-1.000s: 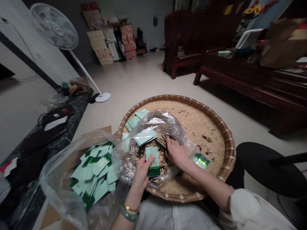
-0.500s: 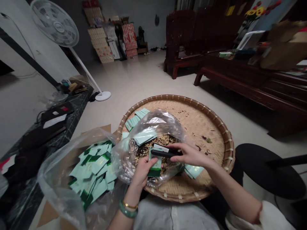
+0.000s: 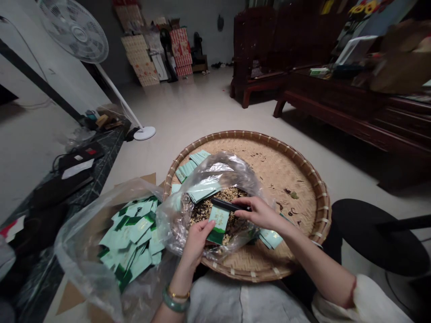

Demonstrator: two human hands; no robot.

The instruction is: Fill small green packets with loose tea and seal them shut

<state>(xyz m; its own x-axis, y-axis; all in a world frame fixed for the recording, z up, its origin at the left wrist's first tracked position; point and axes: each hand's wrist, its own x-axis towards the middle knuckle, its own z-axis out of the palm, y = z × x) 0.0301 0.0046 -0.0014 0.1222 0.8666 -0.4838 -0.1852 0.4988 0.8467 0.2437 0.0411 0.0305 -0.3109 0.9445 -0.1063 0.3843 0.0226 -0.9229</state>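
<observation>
My left hand [image 3: 193, 242] grips a pale green packet [image 3: 218, 224] with a dark green band, above loose dried tea leaves [image 3: 232, 195]. My right hand [image 3: 257, 213] pinches a slim black tool [image 3: 227, 205], its end at the packet's top edge. The leaves lie inside a clear plastic bag [image 3: 215, 177] resting on a round woven bamboo tray [image 3: 289, 179]. A stack of similar packets [image 3: 191, 166] lies under the plastic, and a few more [image 3: 271, 238] sit near my right wrist. Another clear bag [image 3: 84, 242] on my left holds many packets [image 3: 129, 237].
A black round stool [image 3: 370, 235] stands to the right of the tray. Dark wooden furniture [image 3: 303, 85] lines the right side. A standing fan [image 3: 76, 31] and a dark counter with cables [image 3: 77, 179] are on the left. Cartons lean on the far wall.
The black tool has shifted up from across the packet to its top edge. My right hand has moved slightly left, and the packet now tilts more.
</observation>
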